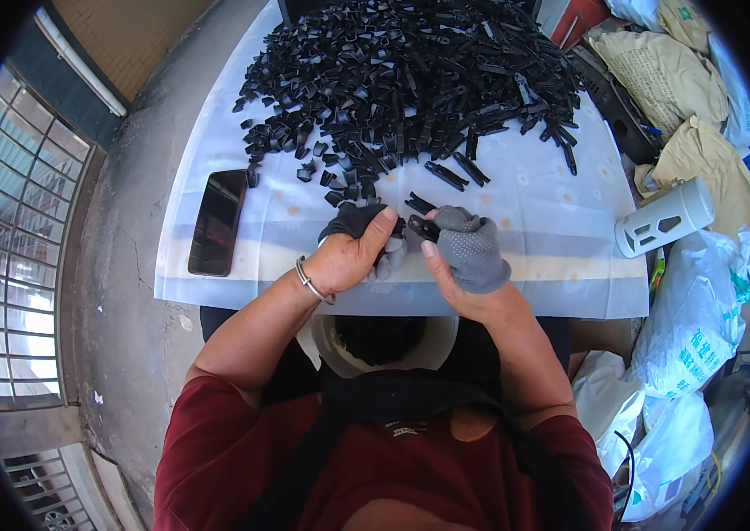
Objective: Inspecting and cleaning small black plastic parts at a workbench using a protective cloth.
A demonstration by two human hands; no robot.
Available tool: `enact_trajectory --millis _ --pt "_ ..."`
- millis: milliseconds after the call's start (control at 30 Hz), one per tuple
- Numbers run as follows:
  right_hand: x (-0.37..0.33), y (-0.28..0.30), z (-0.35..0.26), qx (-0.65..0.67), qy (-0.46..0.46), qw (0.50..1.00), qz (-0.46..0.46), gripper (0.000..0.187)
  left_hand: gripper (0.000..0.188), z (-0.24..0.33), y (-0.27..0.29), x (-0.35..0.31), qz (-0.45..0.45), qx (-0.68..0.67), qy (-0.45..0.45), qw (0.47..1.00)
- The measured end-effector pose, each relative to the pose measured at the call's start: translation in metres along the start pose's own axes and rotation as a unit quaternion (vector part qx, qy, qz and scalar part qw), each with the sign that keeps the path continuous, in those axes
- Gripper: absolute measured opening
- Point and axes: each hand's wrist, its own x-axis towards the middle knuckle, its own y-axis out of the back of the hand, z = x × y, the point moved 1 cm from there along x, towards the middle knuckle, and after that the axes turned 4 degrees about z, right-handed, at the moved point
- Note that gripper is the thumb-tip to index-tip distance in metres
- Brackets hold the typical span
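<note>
Near the front edge of the cloth-covered table point(552, 283), both my hands are close together, in partial gloves that leave the thumbs bare. My right hand point(471, 257), in a grey dotted glove, is closed on a slim black plastic piece point(425, 227) that points toward the left hand. My left hand point(357, 243) is curled with its thumb on top; what lies inside is mostly hidden. Just beyond the fingers lies another long black piece point(419, 203). A large heap of small black plastic parts point(393, 80), some short and curved, some long, covers the far part of the table.
A dark phone point(217, 223) lies on the table's left side. At the right edge a light grey cylindrical holder point(665, 218) leans over. A pale bucket point(437, 345) with dark contents sits below the front edge. Sacks point(654, 75) and plastic bags point(694, 319) crowd the right side.
</note>
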Motion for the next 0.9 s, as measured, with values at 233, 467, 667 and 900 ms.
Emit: enact_trajectory --millis 233,467,667,900 --pt "-0.007 0.007 0.001 -0.104 0.001 0.990 -0.099 0.018 0.038 0.009 0.006 0.002 -0.030 0.034 -0.108 0.993" --pt "-0.005 -0.004 -0.011 -0.216 0.067 0.964 -0.141 0.023 0.037 0.004 -0.003 -0.001 0.014 0.134 -0.178 0.975" --pt "-0.003 -0.006 -0.011 -0.164 0.164 0.970 -0.074 0.017 0.040 0.008 0.000 -0.013 0.004 0.156 -0.186 0.970" --pt "-0.010 -0.009 -0.022 -0.142 0.070 0.985 -0.061 0.008 0.039 0.004 -0.008 -0.018 -0.029 -0.181 0.051 0.982"
